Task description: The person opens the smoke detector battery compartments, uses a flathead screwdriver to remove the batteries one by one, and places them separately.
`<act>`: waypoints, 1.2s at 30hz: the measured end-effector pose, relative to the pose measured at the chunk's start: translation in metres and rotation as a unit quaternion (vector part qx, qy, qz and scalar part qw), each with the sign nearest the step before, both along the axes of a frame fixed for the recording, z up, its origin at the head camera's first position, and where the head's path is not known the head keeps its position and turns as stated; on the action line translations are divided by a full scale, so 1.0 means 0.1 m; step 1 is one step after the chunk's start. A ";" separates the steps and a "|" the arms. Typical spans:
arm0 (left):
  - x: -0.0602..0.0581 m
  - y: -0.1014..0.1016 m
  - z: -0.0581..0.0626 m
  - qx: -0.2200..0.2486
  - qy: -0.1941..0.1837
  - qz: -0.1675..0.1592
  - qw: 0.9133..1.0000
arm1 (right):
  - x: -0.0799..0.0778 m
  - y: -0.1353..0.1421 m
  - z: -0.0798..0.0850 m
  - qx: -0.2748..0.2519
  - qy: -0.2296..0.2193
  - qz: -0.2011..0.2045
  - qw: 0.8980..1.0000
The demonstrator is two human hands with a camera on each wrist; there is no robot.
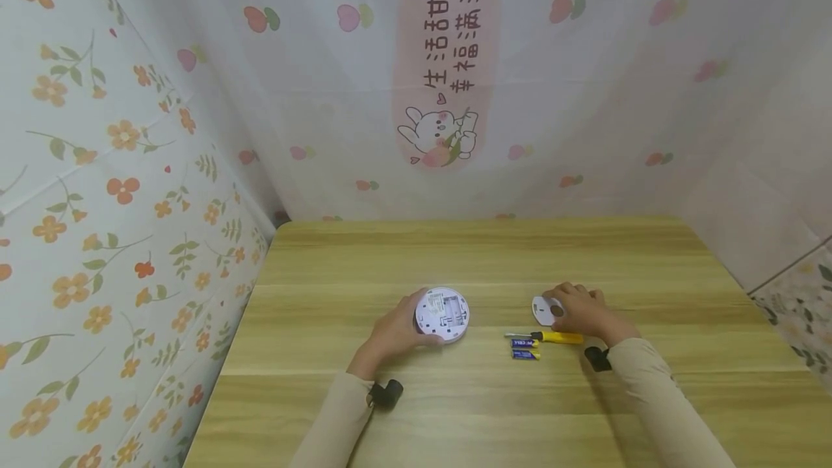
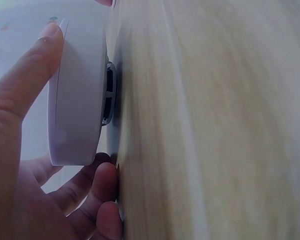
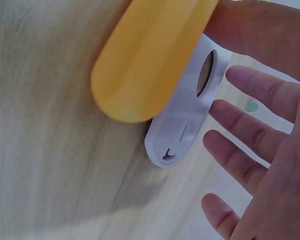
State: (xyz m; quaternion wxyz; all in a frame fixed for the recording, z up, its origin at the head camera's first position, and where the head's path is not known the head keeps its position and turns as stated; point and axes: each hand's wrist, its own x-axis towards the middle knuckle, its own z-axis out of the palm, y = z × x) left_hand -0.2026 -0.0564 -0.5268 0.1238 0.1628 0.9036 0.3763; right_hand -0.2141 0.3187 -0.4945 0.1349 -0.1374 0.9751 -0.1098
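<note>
A round white device, like a smoke detector (image 1: 434,315), shows its underside with an uncovered battery compartment in the head view. My left hand (image 1: 398,328) grips it by the rim, thumb on one side and fingers on the other; in the left wrist view its white side wall (image 2: 80,100) stands close to the tabletop. To the right, my right hand (image 1: 581,310) is at the edge of a white plate with a round hole (image 1: 541,311). Its fingers (image 3: 250,130) are loosely extended beside the plate; whether they touch it is hard to tell.
A screwdriver with a yellow handle (image 1: 560,337) lies just in front of the plate. Two blue-and-yellow batteries (image 1: 523,354) lie beside its shaft. The wooden table (image 1: 455,403) ends at a patterned curtain (image 1: 312,165) behind, with a floral curtain (image 1: 117,237) on the left.
</note>
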 end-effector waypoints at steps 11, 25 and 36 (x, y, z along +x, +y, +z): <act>-0.01 0.00 -0.02 -0.006 -0.001 0.005 1.000 | 0.00 -0.01 -0.01 0.008 0.002 -0.001 1.000; -0.01 0.01 -0.02 0.003 -0.005 -0.002 1.000 | 0.03 -0.03 0.06 -0.004 0.023 -0.016 1.000; -0.01 0.00 -0.02 -0.002 -0.006 -0.002 1.000 | 0.01 -0.33 0.30 -0.038 0.071 0.005 0.997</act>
